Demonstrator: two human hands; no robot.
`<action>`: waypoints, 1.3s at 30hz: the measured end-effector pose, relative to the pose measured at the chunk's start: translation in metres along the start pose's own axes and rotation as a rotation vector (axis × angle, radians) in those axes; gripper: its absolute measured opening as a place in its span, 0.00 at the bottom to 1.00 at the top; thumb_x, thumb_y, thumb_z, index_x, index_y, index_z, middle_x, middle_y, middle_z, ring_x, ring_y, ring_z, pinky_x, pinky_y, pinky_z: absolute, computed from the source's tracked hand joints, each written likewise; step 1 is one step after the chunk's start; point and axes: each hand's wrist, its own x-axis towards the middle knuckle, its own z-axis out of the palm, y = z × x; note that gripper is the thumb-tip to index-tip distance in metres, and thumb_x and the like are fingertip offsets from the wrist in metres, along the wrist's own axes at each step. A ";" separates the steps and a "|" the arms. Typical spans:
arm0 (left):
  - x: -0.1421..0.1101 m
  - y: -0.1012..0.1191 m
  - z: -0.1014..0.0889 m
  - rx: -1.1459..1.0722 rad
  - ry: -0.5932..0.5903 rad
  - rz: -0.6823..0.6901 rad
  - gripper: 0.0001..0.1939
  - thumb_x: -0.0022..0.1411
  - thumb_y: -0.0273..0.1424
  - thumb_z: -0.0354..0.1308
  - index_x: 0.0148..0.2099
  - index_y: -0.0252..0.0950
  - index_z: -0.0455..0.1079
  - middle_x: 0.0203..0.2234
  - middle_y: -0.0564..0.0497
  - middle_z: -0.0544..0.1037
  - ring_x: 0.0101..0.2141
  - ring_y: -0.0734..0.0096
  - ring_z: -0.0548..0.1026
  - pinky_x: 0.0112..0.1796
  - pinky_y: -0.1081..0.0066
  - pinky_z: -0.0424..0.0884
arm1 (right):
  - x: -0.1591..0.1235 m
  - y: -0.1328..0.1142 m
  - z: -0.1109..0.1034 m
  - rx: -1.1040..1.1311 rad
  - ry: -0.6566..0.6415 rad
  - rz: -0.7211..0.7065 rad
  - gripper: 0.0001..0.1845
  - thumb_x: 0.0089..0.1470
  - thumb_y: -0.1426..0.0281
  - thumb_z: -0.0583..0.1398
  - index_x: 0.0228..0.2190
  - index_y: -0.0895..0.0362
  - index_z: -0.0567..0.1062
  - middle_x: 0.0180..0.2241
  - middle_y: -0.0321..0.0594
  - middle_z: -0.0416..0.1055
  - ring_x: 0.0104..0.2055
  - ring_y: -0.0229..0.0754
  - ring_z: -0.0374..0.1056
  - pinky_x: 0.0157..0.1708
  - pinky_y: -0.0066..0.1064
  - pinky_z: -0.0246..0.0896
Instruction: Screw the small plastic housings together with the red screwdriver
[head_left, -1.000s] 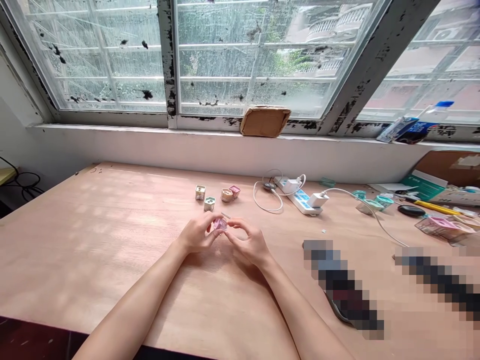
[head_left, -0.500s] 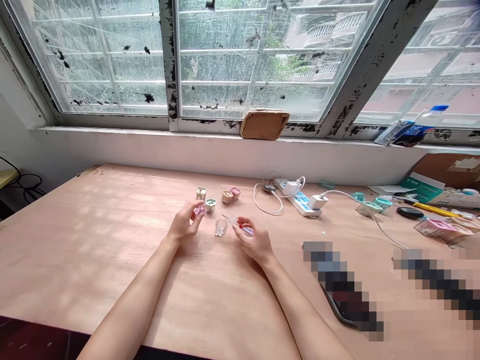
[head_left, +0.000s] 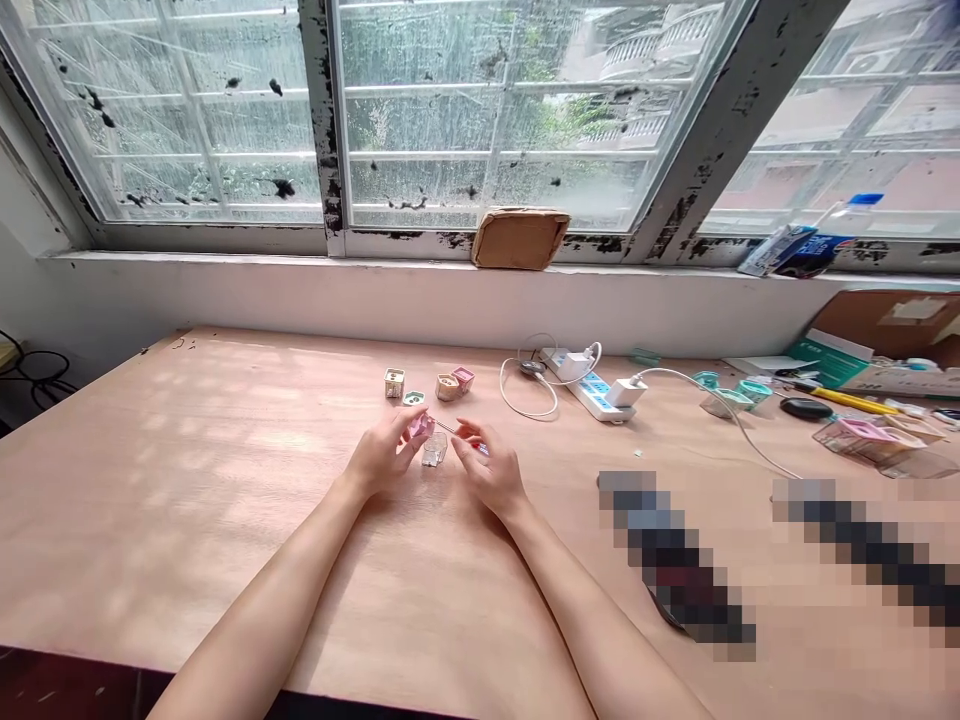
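My left hand [head_left: 382,455] pinches a small pink piece [head_left: 420,426] between thumb and fingertips, just above the wooden table [head_left: 225,480]. My right hand [head_left: 487,468] is closed round a thin tool with a metal tip [head_left: 448,428] that points left toward the pink piece. A small clear plastic case [head_left: 434,449] stands on the table between the two hands, touching neither. Just beyond the hands sit several tiny boxes: a cream one [head_left: 394,382], a green-topped one [head_left: 413,398], a tan one [head_left: 447,387] and a pink one [head_left: 463,377].
A white power strip [head_left: 589,385] with chargers and looped cables lies to the right rear. Teal and pink pieces, a yellow tool and cardboard boxes [head_left: 885,330] crowd the far right. Pixelated patches [head_left: 675,560] cover part of the right side. A window sill runs behind.
A second ago both hands met on the pink piece. They parted, leaving the clear case on the table, and now the left hand has brought the pink piece back toward the tool tip.
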 end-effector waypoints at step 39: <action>-0.002 -0.002 0.005 0.054 -0.206 -0.001 0.19 0.69 0.29 0.56 0.61 0.45 0.70 0.50 0.47 0.78 0.39 0.69 0.80 0.40 0.72 0.78 | 0.000 -0.006 -0.002 0.046 -0.045 0.122 0.16 0.62 0.58 0.57 0.39 0.55 0.79 0.39 0.43 0.81 0.39 0.45 0.76 0.40 0.35 0.71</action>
